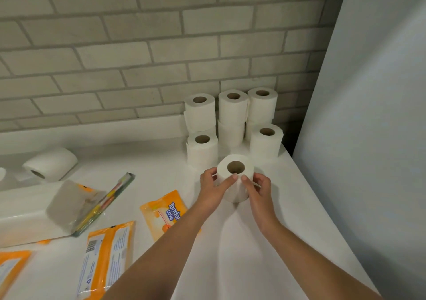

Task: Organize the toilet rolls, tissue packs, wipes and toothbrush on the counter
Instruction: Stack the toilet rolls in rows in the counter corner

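At the counter's back right corner, I watch both hands close on one toilet roll (235, 179), held upright with its cardboard core pointing up toward the camera. My left hand (213, 186) curls round the roll's left flank, thumb laid across the front rim; my right hand (257, 187) grips the right flank, thumb meeting the left one just under the core. Whether the roll's base touches the counter (265, 242) or hangs just above it, I cannot tell.

The coming move, as I judge it, turns on the gap straight ahead: the stacked rolls (232, 117) stand against the brick wall, and two front rolls, the front left roll (202, 151) and the front right roll (266, 141), leave a slot between them directly beyond the fingers. Knuckles may brush either neighbour going in.

Well apart to the left lie a sideways roll (51, 163), a packaged toothbrush (108, 199), a tissue pack (65, 204) and orange wipes packs (164, 212), still unsorted.
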